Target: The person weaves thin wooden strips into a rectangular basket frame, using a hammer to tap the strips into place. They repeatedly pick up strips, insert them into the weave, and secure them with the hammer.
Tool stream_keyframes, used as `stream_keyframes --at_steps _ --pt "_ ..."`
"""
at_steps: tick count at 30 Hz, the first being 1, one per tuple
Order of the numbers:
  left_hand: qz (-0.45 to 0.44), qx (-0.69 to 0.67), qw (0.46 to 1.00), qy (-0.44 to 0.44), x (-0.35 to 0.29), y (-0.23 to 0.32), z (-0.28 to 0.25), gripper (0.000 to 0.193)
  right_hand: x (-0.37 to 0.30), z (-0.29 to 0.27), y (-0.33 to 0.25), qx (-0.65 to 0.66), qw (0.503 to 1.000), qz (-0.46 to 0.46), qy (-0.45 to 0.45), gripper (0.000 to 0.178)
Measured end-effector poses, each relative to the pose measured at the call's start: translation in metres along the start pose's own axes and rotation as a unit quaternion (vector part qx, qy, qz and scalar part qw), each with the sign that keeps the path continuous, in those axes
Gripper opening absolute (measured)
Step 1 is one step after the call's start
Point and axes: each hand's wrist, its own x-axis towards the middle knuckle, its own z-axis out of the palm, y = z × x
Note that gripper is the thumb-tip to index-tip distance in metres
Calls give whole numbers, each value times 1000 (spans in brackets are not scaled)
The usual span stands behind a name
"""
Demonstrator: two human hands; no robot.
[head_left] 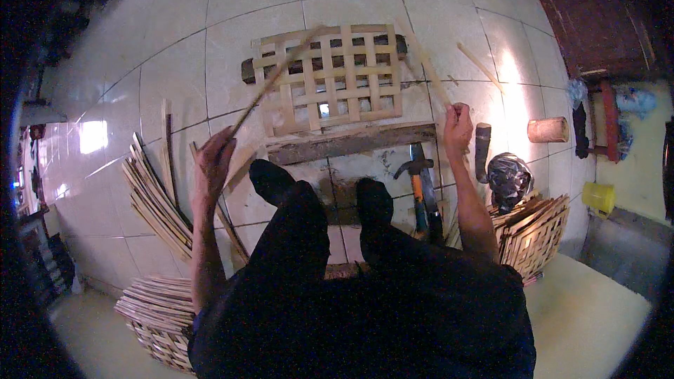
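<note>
My left hand [214, 158] pinches a long thin bamboo strip [270, 84] that slants up to the far edge of an open woven bamboo panel [347, 102]. In my right hand [458, 126] is the end of a paler bamboo strip [425, 60], which also leans toward the panel's far side. Whether the two strips join there, I cannot tell. The panel lies flat on the tiles, over a dark wooden bar [248, 71] that sticks out at both sides. A worn wooden board [351, 143] lies between the panel and my feet.
A hammer [417, 175] and a black-handled tool [434, 221] lie by my right foot. Loose strips [158, 200] and stacked woven panels [158, 316] are at left. More panels [533, 235], a black plastic bundle [510, 175], a wooden cylinder [547, 130] and a yellow bucket [598, 198] are at right.
</note>
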Motion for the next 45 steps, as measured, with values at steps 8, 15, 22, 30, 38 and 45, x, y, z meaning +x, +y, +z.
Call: stream_keyframes --at_steps 8,15,22,30,38,45 --pt "3 -85 981 -176 33 57 41 32 -8 1 43 13 998 -64 -3 26" --pt "104 -90 968 -207 24 57 94 38 -36 -2 -61 96 952 -78 -278 37" --pt "49 -147 948 -276 43 72 78 32 -36 6 -48 190 940 1 -282 43" --pt "1 -193 927 -322 49 75 74 23 -25 -5 -75 414 853 199 -247 35" --pt "39 -191 953 -231 40 60 96 24 -30 5 -69 589 731 273 -211 40" --pt "-125 -216 961 -117 42 40 97 34 -11 -5 -33 591 732 306 -148 43"
